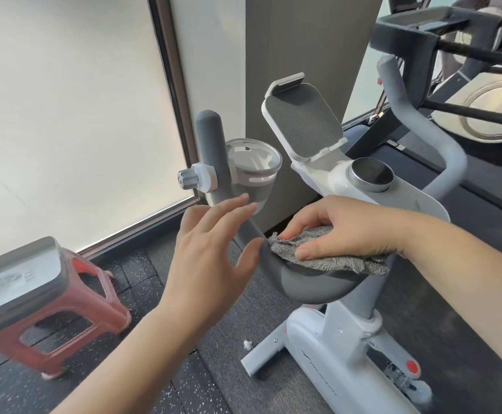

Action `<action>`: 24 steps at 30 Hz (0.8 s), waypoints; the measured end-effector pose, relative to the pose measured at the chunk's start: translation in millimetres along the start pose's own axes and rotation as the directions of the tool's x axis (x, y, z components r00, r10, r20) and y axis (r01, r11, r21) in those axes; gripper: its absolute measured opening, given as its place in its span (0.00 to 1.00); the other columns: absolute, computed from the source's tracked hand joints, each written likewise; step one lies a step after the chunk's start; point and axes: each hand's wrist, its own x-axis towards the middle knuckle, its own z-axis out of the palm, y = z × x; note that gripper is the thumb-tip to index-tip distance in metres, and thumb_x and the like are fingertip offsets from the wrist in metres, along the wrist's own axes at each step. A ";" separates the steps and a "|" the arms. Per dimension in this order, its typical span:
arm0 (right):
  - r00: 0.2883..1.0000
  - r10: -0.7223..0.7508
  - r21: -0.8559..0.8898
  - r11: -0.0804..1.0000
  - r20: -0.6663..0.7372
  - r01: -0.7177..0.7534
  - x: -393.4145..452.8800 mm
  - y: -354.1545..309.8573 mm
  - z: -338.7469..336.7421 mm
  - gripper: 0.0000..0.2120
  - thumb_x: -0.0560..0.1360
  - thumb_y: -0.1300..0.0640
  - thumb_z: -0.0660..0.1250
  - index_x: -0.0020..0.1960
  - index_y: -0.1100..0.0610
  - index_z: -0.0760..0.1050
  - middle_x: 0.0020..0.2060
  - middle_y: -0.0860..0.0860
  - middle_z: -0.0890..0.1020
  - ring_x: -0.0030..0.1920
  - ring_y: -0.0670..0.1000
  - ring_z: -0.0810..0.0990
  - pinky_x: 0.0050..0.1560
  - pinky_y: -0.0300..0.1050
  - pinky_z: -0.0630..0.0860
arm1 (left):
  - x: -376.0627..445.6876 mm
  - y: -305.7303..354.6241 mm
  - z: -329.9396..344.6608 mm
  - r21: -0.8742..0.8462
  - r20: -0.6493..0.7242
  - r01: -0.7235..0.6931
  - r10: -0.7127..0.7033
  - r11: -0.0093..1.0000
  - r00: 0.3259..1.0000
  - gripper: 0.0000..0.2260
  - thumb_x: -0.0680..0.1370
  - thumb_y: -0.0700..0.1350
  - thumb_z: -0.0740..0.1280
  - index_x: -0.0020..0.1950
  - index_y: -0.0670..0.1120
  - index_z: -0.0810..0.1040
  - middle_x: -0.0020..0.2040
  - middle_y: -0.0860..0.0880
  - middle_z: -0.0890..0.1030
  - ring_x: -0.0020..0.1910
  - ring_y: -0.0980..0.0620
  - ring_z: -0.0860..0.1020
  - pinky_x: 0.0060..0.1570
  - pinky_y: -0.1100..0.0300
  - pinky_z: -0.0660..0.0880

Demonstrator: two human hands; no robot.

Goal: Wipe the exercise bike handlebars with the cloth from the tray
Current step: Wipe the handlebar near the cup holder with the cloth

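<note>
Nearest the camera, two bare forearms are seen reaching in from the bottom edge. The left hand is held flat with the fingers spread apart, nothing gripped, its thumb just at the left handlebar tube; whether it's really touching can't be told. The right hand is pressed down on the cloth, fingers and thumb closed on it, so it's clamped onto the fabric.

The cloth is a fluffy grey thing, kinda shaggy like a microfibre rag, bunched up and wrinkled, with ragged edges poking out left and right of the hand. It's laid on top of the curved middle bar of the handlebars, right where the dark grey padded section dips low.

The handlebars are covered in matte grey foam, darker at the low bend and lighter on the uprights. The left upright is capped with a rounded end, and a cup holder is clamped beside it with a knob. The right one is curled up and away.

Further back a white console with a round dial and a tilted tablet holder is mounted on the bike. Off to the left, a red plastic stool is parked on the speckled floor with a grey tray sat on it. Behind that, a frosted window is seen.
</note>
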 end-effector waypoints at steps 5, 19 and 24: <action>0.993 -0.021 -0.042 0.999 0.113 0.026 -10.5 6.5 -1.4 0.16 0.73 0.62 0.71 0.53 0.44 0.80 0.52 0.37 0.82 0.53 0.34 0.78 0.55 0.23 0.68 | -7.3 5.6 7.1 0.055 0.019 -0.017 0.016 0.998 1.000 0.17 0.73 0.55 0.68 0.60 0.55 0.79 0.63 0.61 0.76 0.57 0.49 0.72 0.62 0.55 0.66; 0.967 0.129 -0.396 0.918 0.219 -0.033 -21.7 -0.5 -14.4 0.17 0.78 0.59 0.64 0.61 0.42 0.78 0.56 0.35 0.81 0.53 0.34 0.76 0.52 0.22 0.66 | -12.1 12.0 12.5 0.070 0.034 0.048 -0.051 0.996 0.998 0.14 0.73 0.57 0.62 0.56 0.56 0.80 0.62 0.62 0.76 0.59 0.48 0.71 0.60 0.47 0.69; 0.972 0.165 -0.464 0.883 0.165 -0.071 -26.0 5.2 -18.9 0.15 0.77 0.53 0.65 0.60 0.39 0.78 0.53 0.33 0.81 0.53 0.37 0.78 0.56 0.29 0.70 | -12.5 12.7 13.5 0.055 0.029 0.053 -0.054 0.997 0.998 0.14 0.74 0.57 0.62 0.56 0.56 0.80 0.62 0.62 0.76 0.60 0.48 0.72 0.60 0.46 0.69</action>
